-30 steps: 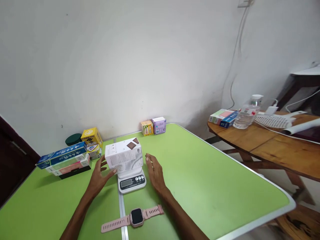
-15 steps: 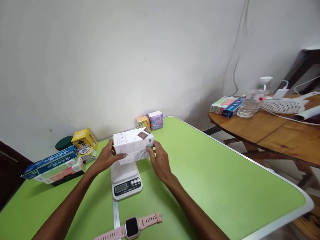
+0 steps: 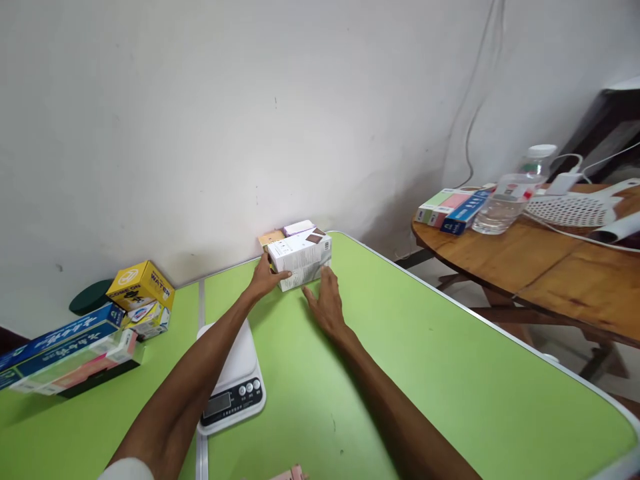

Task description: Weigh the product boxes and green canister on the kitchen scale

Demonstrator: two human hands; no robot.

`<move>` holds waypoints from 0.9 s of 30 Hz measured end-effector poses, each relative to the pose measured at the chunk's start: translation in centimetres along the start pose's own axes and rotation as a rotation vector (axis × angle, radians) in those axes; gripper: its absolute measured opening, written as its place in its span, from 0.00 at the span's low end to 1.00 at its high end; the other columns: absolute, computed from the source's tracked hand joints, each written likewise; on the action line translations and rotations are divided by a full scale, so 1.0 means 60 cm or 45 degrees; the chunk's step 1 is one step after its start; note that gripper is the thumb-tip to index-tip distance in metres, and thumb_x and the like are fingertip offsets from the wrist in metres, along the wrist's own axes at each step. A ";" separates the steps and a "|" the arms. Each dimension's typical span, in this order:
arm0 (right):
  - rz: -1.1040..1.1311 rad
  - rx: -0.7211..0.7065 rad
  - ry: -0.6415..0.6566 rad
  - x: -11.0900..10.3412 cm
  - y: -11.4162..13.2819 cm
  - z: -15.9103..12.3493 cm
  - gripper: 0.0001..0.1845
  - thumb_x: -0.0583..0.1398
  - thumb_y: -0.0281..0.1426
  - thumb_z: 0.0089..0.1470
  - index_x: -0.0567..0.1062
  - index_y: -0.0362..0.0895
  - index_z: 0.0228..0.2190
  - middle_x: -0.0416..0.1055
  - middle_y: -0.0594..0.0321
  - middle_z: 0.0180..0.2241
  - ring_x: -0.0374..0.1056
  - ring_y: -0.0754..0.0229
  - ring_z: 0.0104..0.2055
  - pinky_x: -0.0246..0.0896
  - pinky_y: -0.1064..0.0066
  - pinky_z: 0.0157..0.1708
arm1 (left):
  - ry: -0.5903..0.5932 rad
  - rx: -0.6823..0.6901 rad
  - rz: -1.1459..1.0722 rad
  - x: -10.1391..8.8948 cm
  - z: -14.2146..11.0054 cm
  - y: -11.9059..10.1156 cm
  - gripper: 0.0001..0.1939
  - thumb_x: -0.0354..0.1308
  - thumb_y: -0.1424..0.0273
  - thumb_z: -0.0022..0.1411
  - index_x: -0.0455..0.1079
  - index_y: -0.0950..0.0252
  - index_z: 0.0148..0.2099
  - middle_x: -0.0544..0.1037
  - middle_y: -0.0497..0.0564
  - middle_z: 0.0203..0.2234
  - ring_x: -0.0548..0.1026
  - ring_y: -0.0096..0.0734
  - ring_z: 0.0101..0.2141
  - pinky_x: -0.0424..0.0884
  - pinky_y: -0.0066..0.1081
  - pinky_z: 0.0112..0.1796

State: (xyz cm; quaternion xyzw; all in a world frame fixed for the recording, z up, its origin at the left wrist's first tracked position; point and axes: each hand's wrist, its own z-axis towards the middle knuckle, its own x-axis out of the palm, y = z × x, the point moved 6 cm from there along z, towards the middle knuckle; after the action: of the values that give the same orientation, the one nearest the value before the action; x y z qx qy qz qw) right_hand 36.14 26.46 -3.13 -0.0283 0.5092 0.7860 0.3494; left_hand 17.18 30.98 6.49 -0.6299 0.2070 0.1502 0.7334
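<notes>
A white cardboard box with fine print and dark brown squares on its top is at the far side of the table, in front of two small packs. My left hand is closed on its left end, the thumb across the front face. At the box's lower right front, my right hand has thumb and fingers apart, the tips at or very near the box's bottom edge. Closer to me stands a white kitchen scale with nothing on its platform; my left forearm covers part of it.
Behind the box are an orange pack and a purple-white pack. On the left sit a yellow box, a smaller yellow-white box and stacked long boxes. A pink watch strap shows at the bottom. A wooden table holds a bottle.
The white box has moved from above the scale, away and to the right, towards the small packs. Both hands went with it; my right hand's fingers have loosened. The view has shifted.
</notes>
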 end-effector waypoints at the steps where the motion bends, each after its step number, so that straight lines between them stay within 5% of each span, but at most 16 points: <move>1: -0.022 -0.023 0.051 0.009 0.004 -0.004 0.42 0.57 0.43 0.62 0.55 0.37 0.70 0.54 0.36 0.70 0.51 0.37 0.73 0.53 0.39 0.69 | -0.004 -0.005 -0.006 0.003 0.009 0.001 0.37 0.76 0.68 0.51 0.64 0.66 0.59 0.77 0.66 0.56 0.79 0.49 0.51 0.75 0.45 0.51; 7: -0.184 -0.167 0.386 0.034 0.038 -0.015 0.42 0.56 0.42 0.64 0.54 0.38 0.72 0.44 0.40 0.76 0.46 0.40 0.76 0.48 0.43 0.72 | -0.036 -0.024 -0.012 0.017 0.036 0.009 0.42 0.76 0.69 0.50 0.62 0.66 0.62 0.76 0.67 0.58 0.76 0.52 0.56 0.71 0.49 0.57; 11: -0.231 -0.176 0.431 0.037 0.040 -0.013 0.43 0.57 0.44 0.62 0.55 0.39 0.71 0.41 0.40 0.76 0.46 0.38 0.77 0.46 0.40 0.71 | -0.065 -0.038 -0.020 0.014 0.029 0.004 0.41 0.76 0.68 0.50 0.63 0.67 0.62 0.72 0.69 0.61 0.73 0.54 0.59 0.71 0.48 0.57; 14: -0.185 -0.179 0.400 0.036 0.037 -0.011 0.42 0.58 0.45 0.59 0.60 0.38 0.69 0.46 0.37 0.75 0.50 0.34 0.75 0.49 0.36 0.69 | -0.065 -0.084 -0.047 -0.005 -0.012 0.002 0.43 0.77 0.65 0.49 0.64 0.67 0.64 0.69 0.70 0.63 0.75 0.54 0.55 0.74 0.49 0.52; 17: -0.093 -0.151 0.325 0.027 0.031 -0.008 0.43 0.58 0.52 0.56 0.67 0.36 0.63 0.55 0.31 0.70 0.55 0.30 0.71 0.53 0.33 0.66 | -0.009 -0.058 -0.136 -0.039 -0.100 0.002 0.44 0.75 0.60 0.52 0.62 0.64 0.67 0.66 0.70 0.65 0.77 0.51 0.51 0.77 0.46 0.46; 21: 0.002 -0.108 0.236 0.014 0.007 0.005 0.42 0.56 0.65 0.51 0.75 0.44 0.50 0.70 0.28 0.58 0.63 0.29 0.65 0.55 0.34 0.63 | -0.211 0.151 -0.076 -0.138 -0.263 0.011 0.37 0.69 0.58 0.61 0.60 0.59 0.68 0.67 0.65 0.65 0.76 0.46 0.53 0.77 0.43 0.49; 27: -0.012 0.216 0.344 -0.017 0.001 0.004 0.24 0.64 0.62 0.41 0.70 0.57 0.27 0.76 0.38 0.41 0.72 0.27 0.50 0.60 0.30 0.48 | -1.179 -0.033 0.393 -0.390 -0.516 0.121 0.36 0.61 0.57 0.68 0.52 0.61 0.71 0.60 0.66 0.68 0.59 0.52 0.69 0.60 0.52 0.67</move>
State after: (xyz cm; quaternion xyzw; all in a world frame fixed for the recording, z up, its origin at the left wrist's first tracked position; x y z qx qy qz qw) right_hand 36.94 26.10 -2.59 -0.1068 0.6160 0.7275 0.2825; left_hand -10.18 2.58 8.03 -0.4680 -0.0521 0.5242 0.7096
